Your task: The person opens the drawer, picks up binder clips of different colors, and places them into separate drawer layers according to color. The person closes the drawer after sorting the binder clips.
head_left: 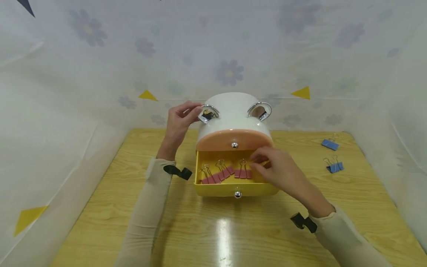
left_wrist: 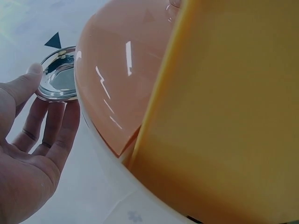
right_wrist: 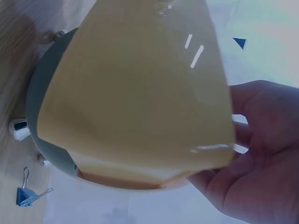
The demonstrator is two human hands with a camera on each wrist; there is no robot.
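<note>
A white rounded cabinet (head_left: 233, 111) stands at the back of the wooden table (head_left: 213, 230). Its pink upper drawer (head_left: 234, 139) is closed. The yellow lower drawer (head_left: 233, 187) is pulled out, with several pink binder clips (head_left: 217, 174) lying in it. My left hand (head_left: 195, 111) pinches the left chrome ring handle (head_left: 208, 113); the left wrist view shows the thumb (left_wrist: 32, 72) on the ring (left_wrist: 58, 79) and the fingers behind it. My right hand (head_left: 258, 163) reaches into the right side of the drawer beside a pink clip (head_left: 243, 172). Its fingertips are hidden, so a hold cannot be made out.
Two blue binder clips (head_left: 329, 144) (head_left: 334, 167) lie on the table at the right; one blue clip (right_wrist: 25, 193) shows in the right wrist view. A second chrome ring (head_left: 259, 110) sits on the cabinet's right. Flowered white sheeting (head_left: 100, 55) walls the table on three sides.
</note>
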